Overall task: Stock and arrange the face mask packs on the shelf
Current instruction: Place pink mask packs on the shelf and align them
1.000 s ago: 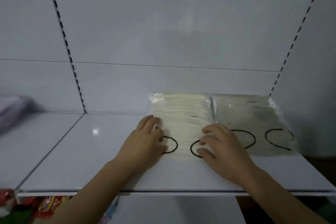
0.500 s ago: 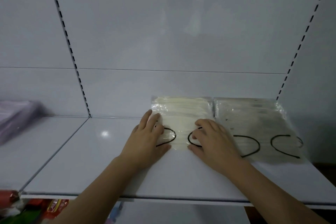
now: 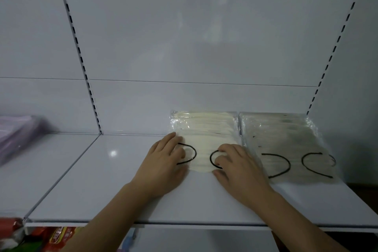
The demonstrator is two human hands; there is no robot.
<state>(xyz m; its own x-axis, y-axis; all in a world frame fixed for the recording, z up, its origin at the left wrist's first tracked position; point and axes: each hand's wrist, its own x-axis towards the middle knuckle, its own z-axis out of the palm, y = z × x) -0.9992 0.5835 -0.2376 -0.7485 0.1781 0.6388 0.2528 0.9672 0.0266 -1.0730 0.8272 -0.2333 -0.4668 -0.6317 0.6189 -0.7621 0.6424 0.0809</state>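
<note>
Two clear packs of face masks lie flat side by side on the white shelf (image 3: 122, 190), against the back wall. The cream pack (image 3: 204, 131) has black ear loops at its near end. To its right lies the greyish pack (image 3: 286, 141), touching it. My left hand (image 3: 163, 161) rests palm down on the cream pack's near left corner. My right hand (image 3: 239, 168) presses flat on its near right corner, at the seam between the two packs. Both hands have their fingers spread and grip nothing.
A purple pack (image 3: 18, 135) lies on the neighbouring shelf section at far left. Slotted uprights (image 3: 81, 63) run up the back wall. Red packaged goods (image 3: 57, 237) sit on the lower level below the shelf's front edge.
Both hands have slid the cream pack back toward the wall, away from the shelf's front edge. The view has tilted up a little.
</note>
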